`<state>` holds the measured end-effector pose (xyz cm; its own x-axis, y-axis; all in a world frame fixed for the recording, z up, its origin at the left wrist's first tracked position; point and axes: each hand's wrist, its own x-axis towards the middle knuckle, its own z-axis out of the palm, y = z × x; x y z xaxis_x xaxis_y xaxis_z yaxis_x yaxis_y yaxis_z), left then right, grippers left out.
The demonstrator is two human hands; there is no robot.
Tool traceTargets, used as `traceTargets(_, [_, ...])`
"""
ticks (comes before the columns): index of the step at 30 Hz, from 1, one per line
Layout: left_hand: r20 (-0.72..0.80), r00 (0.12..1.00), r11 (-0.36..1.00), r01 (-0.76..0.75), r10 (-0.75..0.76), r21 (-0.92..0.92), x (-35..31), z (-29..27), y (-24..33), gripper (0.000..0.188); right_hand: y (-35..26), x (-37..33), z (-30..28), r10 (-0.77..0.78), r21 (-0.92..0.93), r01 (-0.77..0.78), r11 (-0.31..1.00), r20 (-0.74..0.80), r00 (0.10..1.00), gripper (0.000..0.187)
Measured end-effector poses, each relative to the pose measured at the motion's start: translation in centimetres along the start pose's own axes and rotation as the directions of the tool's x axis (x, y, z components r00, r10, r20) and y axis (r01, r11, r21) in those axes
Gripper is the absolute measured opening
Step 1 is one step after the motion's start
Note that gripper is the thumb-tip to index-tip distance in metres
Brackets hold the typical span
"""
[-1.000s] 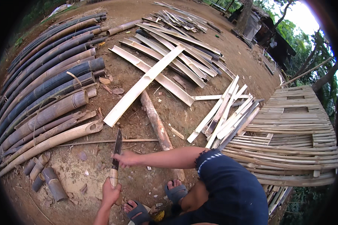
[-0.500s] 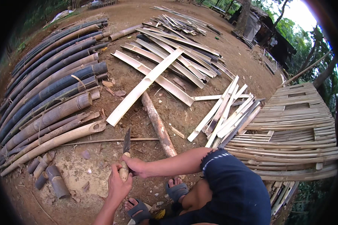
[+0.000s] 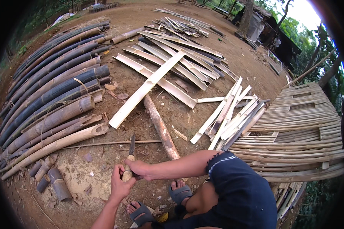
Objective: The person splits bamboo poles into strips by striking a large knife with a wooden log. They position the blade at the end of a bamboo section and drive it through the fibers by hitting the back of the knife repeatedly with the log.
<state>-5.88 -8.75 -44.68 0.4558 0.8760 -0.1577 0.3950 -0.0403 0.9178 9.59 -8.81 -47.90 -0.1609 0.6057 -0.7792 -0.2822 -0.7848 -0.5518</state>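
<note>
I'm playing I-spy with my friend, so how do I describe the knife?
Start at the big bamboo poles on the left, then look right to the person's hands. Between them is the knife, with a pale handle. Its dark, pointed blade sets it apart from the patchy brown log beyond.

**Two-handed hold on a knife (image 3: 130, 157) beside cut bamboo**

The right hand (image 3: 139, 168) grips the pale handle (image 3: 127, 174) close to the dark blade (image 3: 132, 144), which points away from the body; the left hand (image 3: 120, 186) holds the handle's near end. Ahead, a split bamboo strip (image 3: 144, 91) lies across a trough-shaped half (image 3: 179, 94), near a log (image 3: 159, 126). Left: whole culms (image 3: 65, 85) side by side, with short bamboo sections (image 3: 60, 187) nearer. Right: loose slats (image 3: 217, 108) beside a slatted panel (image 3: 294, 122).
</note>
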Motion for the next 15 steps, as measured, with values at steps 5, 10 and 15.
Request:
traceTargets(5, [-0.063, 0.984, 0.894, 0.122, -0.165, -0.430, 0.2, -0.3, 1.1, 0.043, -1.8, -2.7, 0.8, -0.050, -0.111, 0.068, 0.991, 0.158, 0.986, 0.039])
traceTargets(10, [-0.062, 0.982, 0.876, 0.127, -0.176, -0.465, 0.1, 0.2, 0.1, 0.043, -0.1, -2.2, 0.6, -0.064, 0.008, 0.064, 0.998, 0.228, 0.972, 0.039])
traceTargets(15, [-0.055, 0.987, 0.920, 0.119, -0.150, -0.374, 0.2, 0.8, -0.7, 0.042, 1.0, -2.4, 0.5, -0.075, 0.019, 0.072, 0.997, 0.234, 0.969, 0.043])
